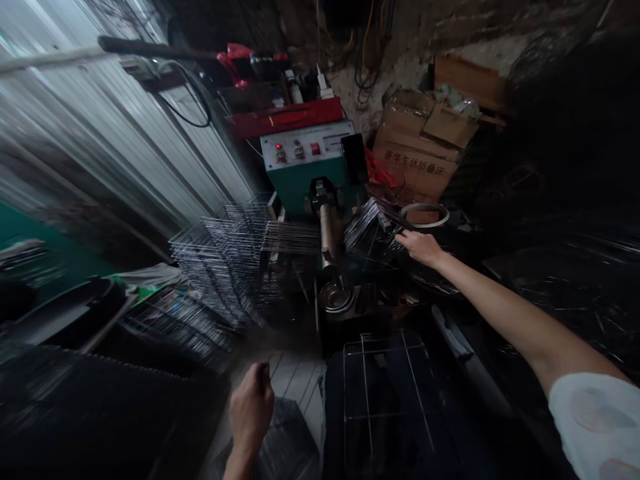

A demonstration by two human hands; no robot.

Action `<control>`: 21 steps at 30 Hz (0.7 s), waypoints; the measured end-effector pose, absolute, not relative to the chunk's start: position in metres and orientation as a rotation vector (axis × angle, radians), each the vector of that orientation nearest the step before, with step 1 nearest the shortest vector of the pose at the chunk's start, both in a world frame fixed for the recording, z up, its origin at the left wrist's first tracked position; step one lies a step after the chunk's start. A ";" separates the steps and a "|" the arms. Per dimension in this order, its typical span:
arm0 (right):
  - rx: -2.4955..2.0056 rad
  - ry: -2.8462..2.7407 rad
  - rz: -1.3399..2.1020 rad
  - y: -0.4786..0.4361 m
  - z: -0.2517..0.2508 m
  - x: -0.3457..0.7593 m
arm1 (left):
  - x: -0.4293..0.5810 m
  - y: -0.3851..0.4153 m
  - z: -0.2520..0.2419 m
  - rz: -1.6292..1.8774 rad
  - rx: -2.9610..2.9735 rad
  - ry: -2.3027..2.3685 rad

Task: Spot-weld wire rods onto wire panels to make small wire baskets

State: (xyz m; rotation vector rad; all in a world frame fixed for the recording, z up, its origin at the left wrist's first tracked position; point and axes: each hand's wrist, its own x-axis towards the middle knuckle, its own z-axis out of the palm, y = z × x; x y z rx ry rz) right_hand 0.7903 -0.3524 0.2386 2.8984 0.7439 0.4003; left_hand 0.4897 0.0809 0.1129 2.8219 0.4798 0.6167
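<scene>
My right hand (421,245) reaches forward and closes on a tilted wire grid panel (367,230) just right of the green welding machine (310,167). Low in the frame, my left hand (253,407) is curled into a loose fist above the floor; whether it holds anything is hidden. A wire frame (385,393) lies across my lap between the two hands. The machine's metal arm (327,230) sticks out toward me, with a round metal bowl (336,295) below it.
A stack of wire grid racks (225,260) stands left of the machine. Cardboard boxes (420,147) sit at the back right, a corrugated metal wall (110,140) runs along the left, and dark clutter fills the right side.
</scene>
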 end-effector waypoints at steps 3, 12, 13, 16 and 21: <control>2.871 0.800 0.342 -0.348 0.229 0.780 | 0.468 0.077 0.087 0.509 2.777 0.537; 2.804 1.048 0.315 -0.311 0.225 0.759 | 0.456 0.067 0.073 0.450 2.697 0.632; 2.796 1.068 0.288 -0.309 0.219 0.755 | 0.458 0.064 0.072 0.449 2.681 0.624; 2.784 1.087 0.173 -0.309 0.194 0.743 | 0.462 0.055 0.070 0.432 2.623 0.600; 2.798 1.024 0.050 -0.321 0.175 0.717 | 0.464 0.045 0.069 0.416 2.354 0.640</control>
